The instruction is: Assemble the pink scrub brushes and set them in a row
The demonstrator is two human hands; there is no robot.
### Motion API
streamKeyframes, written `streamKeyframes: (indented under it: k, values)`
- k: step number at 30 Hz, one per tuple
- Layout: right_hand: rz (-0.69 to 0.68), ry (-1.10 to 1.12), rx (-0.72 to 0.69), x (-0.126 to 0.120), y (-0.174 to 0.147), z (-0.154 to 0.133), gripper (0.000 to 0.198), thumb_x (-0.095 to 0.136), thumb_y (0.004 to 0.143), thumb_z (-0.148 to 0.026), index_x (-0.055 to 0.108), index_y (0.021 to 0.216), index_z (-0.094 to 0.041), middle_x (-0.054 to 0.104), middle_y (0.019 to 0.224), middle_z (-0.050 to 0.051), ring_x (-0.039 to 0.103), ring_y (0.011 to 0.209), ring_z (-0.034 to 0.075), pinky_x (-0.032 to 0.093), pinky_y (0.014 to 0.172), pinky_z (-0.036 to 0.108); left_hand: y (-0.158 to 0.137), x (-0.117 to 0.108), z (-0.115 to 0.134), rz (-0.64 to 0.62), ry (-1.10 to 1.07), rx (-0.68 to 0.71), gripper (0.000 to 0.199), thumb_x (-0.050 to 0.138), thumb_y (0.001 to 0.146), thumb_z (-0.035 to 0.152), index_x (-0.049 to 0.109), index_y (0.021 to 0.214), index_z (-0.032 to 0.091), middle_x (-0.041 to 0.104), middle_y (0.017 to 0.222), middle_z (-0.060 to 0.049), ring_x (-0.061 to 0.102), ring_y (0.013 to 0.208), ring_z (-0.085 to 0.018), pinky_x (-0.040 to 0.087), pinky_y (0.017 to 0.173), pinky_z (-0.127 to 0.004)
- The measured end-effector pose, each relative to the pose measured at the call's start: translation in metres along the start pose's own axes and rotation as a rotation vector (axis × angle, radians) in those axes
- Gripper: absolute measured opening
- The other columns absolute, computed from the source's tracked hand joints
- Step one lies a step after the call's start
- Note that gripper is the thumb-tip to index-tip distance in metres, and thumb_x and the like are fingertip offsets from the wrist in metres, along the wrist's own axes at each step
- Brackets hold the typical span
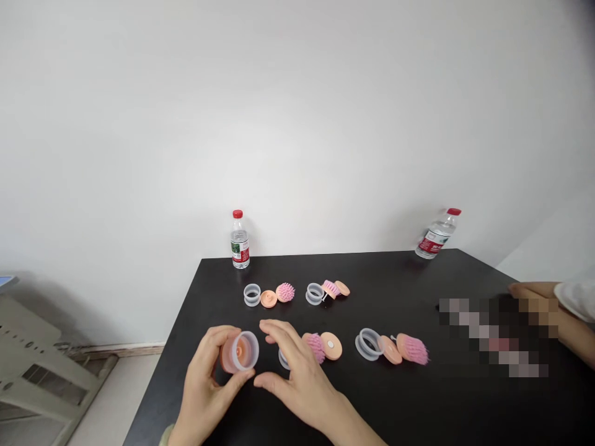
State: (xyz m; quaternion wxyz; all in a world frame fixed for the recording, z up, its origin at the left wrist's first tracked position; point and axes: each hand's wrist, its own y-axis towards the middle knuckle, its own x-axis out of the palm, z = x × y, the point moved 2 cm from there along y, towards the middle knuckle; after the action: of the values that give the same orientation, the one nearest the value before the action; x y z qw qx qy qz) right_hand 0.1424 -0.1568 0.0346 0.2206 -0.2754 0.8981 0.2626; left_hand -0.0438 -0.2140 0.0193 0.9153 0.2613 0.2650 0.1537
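My left hand (204,378) grips a clear plastic cup with an orange part inside (239,352), its mouth turned sideways to the right. My right hand (297,375) hovers beside it with fingers spread and holds nothing; it partly covers a clear ring (282,359). Just right of that hand lie a pink bristle brush head (317,347) and an orange disc (331,345). All of this rests on a black table (418,409).
Further sets of clear ring, orange disc and pink brush lie at back left (268,295), back middle (328,290) and right (391,348). Two water bottles stand at the far edge (240,240) (437,235). Another person's hand (534,291) rests at the right.
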Motion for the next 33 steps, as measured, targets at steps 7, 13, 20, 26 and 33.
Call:
streamKeyframes:
  k: [7, 13, 20, 26, 33]
  values:
    - [0.083, 0.064, -0.105, 0.01, -0.004, -0.002, 0.056, 0.086, 0.076, -0.028, 0.059, 0.125, -0.023, 0.067, 0.115, 0.008, 0.065, 0.105, 0.025, 0.055, 0.094, 0.039, -0.003, 0.016, 0.013, -0.075, 0.012, 0.195, 0.042, 0.067, 0.089, 0.043, 0.053, 0.127, 0.032, 0.064, 0.109, -0.007, 0.066, 0.097, -0.027, 0.059, 0.081, -0.038]
    - [0.189, 0.268, -0.139, 0.009, -0.005, 0.001, 0.041, 0.075, 0.081, -0.033, 0.061, 0.119, -0.024, 0.062, 0.107, 0.007, 0.065, 0.094, 0.024, 0.058, 0.079, 0.036, -0.003, 0.017, 0.011, -0.094, -0.104, 0.046, 0.049, 0.077, 0.082, 0.032, 0.052, 0.125, 0.034, 0.059, 0.113, -0.006, 0.065, 0.101, -0.027, 0.059, 0.082, -0.038]
    - [0.146, 0.525, -0.121, 0.012, -0.008, 0.004, 0.039, 0.069, 0.086, -0.037, 0.056, 0.121, -0.025, 0.055, 0.11, 0.008, 0.064, 0.096, 0.024, 0.06, 0.077, 0.037, -0.003, 0.012, 0.01, -0.103, -0.411, -0.145, 0.042, 0.08, 0.078, 0.03, 0.059, 0.115, 0.029, 0.059, 0.108, -0.006, 0.066, 0.096, -0.026, 0.059, 0.08, -0.037]
    - [0.226, 0.246, -0.202, 0.009, -0.006, 0.003, 0.06, 0.06, 0.082, -0.076, 0.059, 0.11, -0.022, 0.064, 0.091, 0.005, 0.063, 0.075, 0.02, 0.057, 0.068, 0.033, -0.002, 0.012, 0.013, -0.115, -0.544, -0.2, 0.041, 0.08, 0.077, 0.036, 0.064, 0.115, 0.033, 0.059, 0.107, -0.006, 0.064, 0.095, -0.025, 0.059, 0.078, -0.034]
    - [0.215, 0.127, -0.275, 0.004, -0.008, 0.002, 0.065, 0.044, 0.084, -0.084, 0.061, 0.088, -0.021, 0.063, 0.072, 0.003, 0.061, 0.062, 0.018, 0.052, 0.058, 0.03, -0.004, 0.01, 0.009, -0.187, -0.683, -0.272, 0.038, 0.073, 0.078, 0.053, 0.075, 0.107, 0.028, 0.062, 0.112, -0.012, 0.068, 0.098, -0.033, 0.06, 0.076, -0.044]
